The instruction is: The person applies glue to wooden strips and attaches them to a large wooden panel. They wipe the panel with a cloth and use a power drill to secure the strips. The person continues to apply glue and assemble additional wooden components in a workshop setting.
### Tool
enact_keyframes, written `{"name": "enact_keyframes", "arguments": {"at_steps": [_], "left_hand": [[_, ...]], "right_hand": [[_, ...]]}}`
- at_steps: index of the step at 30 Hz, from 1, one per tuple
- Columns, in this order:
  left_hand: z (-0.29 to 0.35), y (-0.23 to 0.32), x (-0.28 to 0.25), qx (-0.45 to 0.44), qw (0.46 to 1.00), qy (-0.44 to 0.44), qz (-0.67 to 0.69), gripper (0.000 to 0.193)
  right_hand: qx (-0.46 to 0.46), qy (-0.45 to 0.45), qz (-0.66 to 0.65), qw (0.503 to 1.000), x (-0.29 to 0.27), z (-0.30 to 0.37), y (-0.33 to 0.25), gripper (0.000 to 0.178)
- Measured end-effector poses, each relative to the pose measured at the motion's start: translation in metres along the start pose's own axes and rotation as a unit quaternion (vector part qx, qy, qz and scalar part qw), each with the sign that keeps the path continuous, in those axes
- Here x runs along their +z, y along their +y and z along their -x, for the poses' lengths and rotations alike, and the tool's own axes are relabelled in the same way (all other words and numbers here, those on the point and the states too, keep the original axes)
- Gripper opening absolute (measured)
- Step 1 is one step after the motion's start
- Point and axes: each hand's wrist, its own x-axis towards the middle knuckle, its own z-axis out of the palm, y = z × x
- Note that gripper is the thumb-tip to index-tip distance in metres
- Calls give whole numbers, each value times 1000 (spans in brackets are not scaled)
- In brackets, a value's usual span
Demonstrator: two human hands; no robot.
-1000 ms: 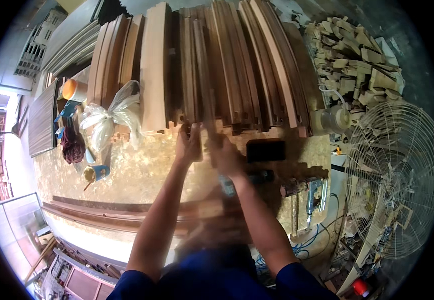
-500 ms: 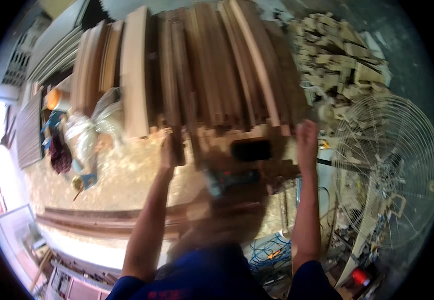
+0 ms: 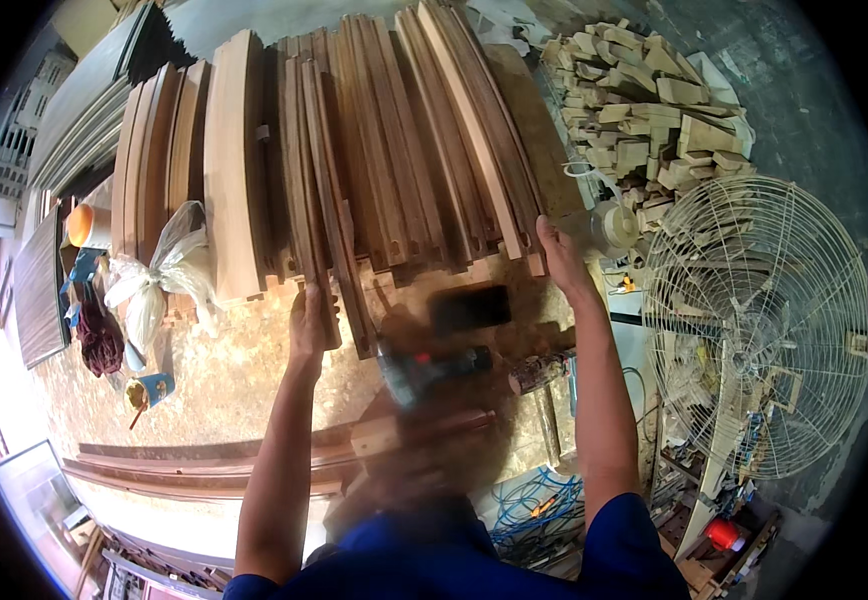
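Observation:
Long brown wooden strips [image 3: 384, 150] lie side by side on the worktable, their near ends uneven. My left hand [image 3: 307, 322] is closed around the near end of a dark wooden strip [image 3: 326, 318]. Just right of it, another narrow strip [image 3: 354, 310] sticks out farther toward me. My right hand [image 3: 561, 260] rests against the outer right side of the strips, touching the end of a board [image 3: 534, 262] with its fingers stretched out. Between my arms lie a black phone-like slab [image 3: 469, 308] and a blurred cordless drill [image 3: 429, 370].
A wire-cage fan [image 3: 759, 330] stands at the right, with a heap of wood offcuts [image 3: 654, 110] beyond it. A plastic bag [image 3: 159, 285] and a blue cup [image 3: 157, 388] sit at the left. More strips [image 3: 174, 465] lie along the near table edge. Blue cable [image 3: 534, 505] coils below.
My right hand has moved left, from apart to touching the outer strip. My left hand stays on its strip. The whole view has shifted slightly.

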Motion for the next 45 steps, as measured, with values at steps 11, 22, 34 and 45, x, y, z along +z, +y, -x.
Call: {"name": "enact_keyframes", "arguments": {"at_steps": [11, 22, 34, 45], "left_hand": [[14, 7, -1, 49, 980, 59, -181, 59], [114, 29, 57, 29, 999, -13, -34, 37], [61, 26, 3, 98, 987, 54, -115, 50], [75, 66, 125, 78, 986, -56, -136, 75]], "right_hand": [[5, -26, 26, 999, -33, 71, -80, 60], [-9, -107, -118, 987, 101, 189, -98, 36], [3, -35, -122, 992, 89, 158, -83, 45], [22, 78, -92, 992, 29, 152, -72, 46]]}}
